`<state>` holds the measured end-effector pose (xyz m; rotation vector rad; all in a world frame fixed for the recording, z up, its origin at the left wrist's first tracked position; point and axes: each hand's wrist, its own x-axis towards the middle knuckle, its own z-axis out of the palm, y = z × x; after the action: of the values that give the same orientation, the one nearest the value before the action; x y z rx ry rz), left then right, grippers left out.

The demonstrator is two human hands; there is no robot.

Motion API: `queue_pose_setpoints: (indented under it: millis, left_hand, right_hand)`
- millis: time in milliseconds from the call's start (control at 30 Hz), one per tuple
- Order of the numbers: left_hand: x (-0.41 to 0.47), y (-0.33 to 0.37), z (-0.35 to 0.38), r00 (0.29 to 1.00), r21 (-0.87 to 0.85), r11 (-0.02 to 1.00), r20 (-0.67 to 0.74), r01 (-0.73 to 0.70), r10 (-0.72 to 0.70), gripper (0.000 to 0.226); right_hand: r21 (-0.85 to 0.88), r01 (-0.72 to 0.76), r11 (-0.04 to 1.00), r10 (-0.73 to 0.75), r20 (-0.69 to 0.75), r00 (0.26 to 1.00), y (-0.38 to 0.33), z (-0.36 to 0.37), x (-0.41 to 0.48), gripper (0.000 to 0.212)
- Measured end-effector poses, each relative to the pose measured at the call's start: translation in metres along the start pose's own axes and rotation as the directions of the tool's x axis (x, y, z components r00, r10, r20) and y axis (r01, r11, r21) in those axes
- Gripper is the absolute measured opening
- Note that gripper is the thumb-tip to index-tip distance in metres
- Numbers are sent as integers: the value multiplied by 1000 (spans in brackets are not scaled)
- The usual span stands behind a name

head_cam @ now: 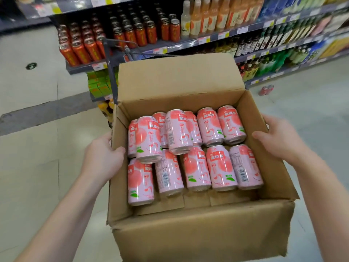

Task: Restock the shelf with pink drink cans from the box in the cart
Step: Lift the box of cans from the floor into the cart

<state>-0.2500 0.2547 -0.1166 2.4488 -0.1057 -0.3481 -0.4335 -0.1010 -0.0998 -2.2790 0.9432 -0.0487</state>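
An open cardboard box [204, 231] fills the middle of the head view. Several pink drink cans [196, 167] lie on their sides inside it, in two rows with two more stacked on top at the left. My left hand [103, 156] grips the box's left wall, thumb hooked over the rim. My right hand [279, 138] holds the right wall from outside, thumb near the rim and fingers hidden behind the cardboard. A dark cart frame [111, 72] shows behind the box.
Store shelves [207, 40] run across the back, packed with red cans, orange juice bottles and dark and green bottles. Green cartons [98, 84] sit low at the left. A few red cans [266, 90] lie on the tiled floor at the right.
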Motion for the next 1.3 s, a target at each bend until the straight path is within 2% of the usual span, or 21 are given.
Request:
queue_pose_setpoints:
  millis: [133, 300, 533, 767, 967, 1067, 1300]
  left_hand:
    - [45, 39, 20, 999, -7, 999, -23, -37, 37, 39]
    - [108, 83, 42, 998, 2, 1000, -48, -29, 29, 31]
    - [181, 131, 65, 999, 29, 999, -32, 29, -29, 42]
    - [247, 174, 95, 993, 63, 993, -66, 99, -95, 39]
    - [313, 218, 132, 975, 54, 978, -99, 204, -198, 33]
    - [349, 226, 153, 969, 79, 971, -121, 224, -214, 43]
    - [408, 220, 206, 961, 43, 963, -92, 267, -262, 44]
  right_hand:
    - [-21, -47, 999, 46, -17, 999, -2, -22, 58, 41]
    - [-37, -58, 998, 58, -16, 998, -9, -41, 138, 40]
    - [-65, -19, 998, 20, 25, 999, -19, -50, 241, 44]
    - [-73, 31, 997, -20, 147, 989, -25, -51, 365, 45]
    - [-96, 93, 991, -74, 191, 979, -26, -49, 483, 44]
    - [-127, 111, 986, -82, 211, 974, -25, -43, 531, 49]
    - [-121, 107, 987, -77, 228, 971, 5, -4, 608, 48]
